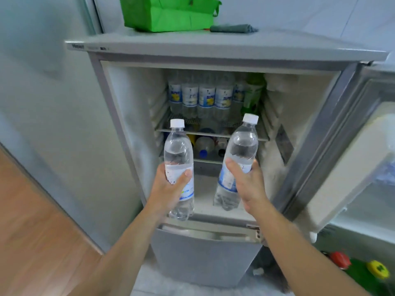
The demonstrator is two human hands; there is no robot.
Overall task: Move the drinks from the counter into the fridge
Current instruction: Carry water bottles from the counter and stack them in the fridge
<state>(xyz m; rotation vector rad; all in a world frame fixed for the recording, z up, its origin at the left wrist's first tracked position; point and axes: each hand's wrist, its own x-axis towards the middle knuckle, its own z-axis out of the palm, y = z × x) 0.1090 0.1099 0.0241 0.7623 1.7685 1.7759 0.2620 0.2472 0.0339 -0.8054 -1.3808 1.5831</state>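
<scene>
I stand before a small silver fridge [119, 116] whose upper door [350, 159] is swung open to the right. My left hand [168, 189] grips a clear water bottle [178, 150] with a white cap, held upright in front of the compartment. My right hand [249, 182] grips a second water bottle [241, 146], tilted slightly right. Both bottles hover just outside the opening, below the wire shelf [211, 134]. A row of several labelled bottles [206, 97] stands on that shelf at the back. More bottles [205, 146] lie on the level beneath.
A green bag [168, 13] and a grey cloth [233, 28] sit on top of the fridge. The lower door [203, 257] is shut. Red and yellow caps [359, 265] show at the bottom right. A wooden floor [32, 231] lies to the left.
</scene>
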